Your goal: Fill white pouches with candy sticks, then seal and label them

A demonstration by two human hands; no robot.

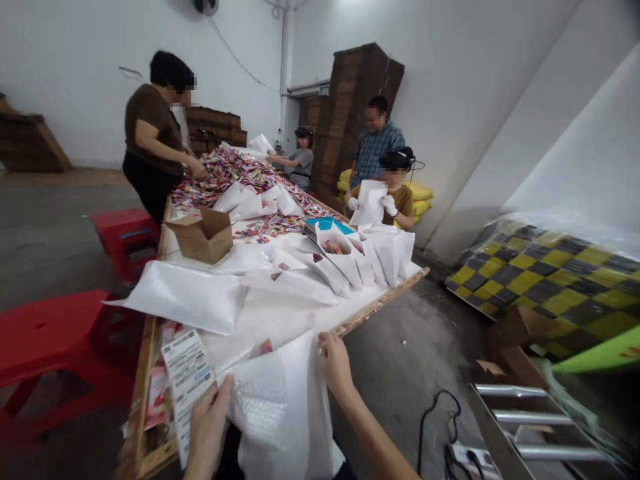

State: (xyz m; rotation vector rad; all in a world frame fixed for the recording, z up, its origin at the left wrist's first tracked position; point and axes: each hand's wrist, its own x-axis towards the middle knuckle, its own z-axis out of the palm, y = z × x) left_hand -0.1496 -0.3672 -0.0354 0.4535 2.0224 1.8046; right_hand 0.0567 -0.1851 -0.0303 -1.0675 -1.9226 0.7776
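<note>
A white bubble mailer [300,393] is in front of me at the table's near edge, its bubbly lining showing on the left part. My left hand [213,417] is closed on the mailer's left edge, with a printed label sheet [187,363] just beside it. At the upper right corner, my right hand [336,363] pinches the mailer between thumb and fingers. A small pink and yellow packet [265,346] shows just behind the mailer's top edge; whether it lies inside cannot be told. Another white mailer [187,293] lies flat farther up the table.
Filled white mailers [333,257] stand in a row along the right edge. An open cardboard box [205,237] and a heap of small colourful packets [235,170] are farther back. Several co-workers surround the table. Red stools [55,327] stand left; a power strip [470,457] lies right.
</note>
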